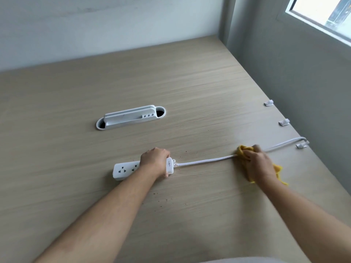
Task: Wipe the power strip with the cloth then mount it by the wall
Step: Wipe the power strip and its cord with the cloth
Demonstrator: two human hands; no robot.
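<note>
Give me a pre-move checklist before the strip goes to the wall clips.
1. Power strip held steady by left hand: ok.
2. Cloth gripped in right hand, on the cord: ok.
3. Strip body wiped: cannot tell.
4. Wall-side clips in place on the desk edge: ok.
5. Cord seated in the nearest clip: cannot tell.
6. Desk clean: not ok, dark crumbs near the strip.

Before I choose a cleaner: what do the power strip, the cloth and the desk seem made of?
Power strip: looks like smooth white moulded plastic, faintly glossy. Cloth: soft yellow fabric, bunched into folds, perhaps microfibre. Desk: pale wood-grain top with a matt finish; the even printed-looking grain suggests laminate, though I cannot be sure.
</note>
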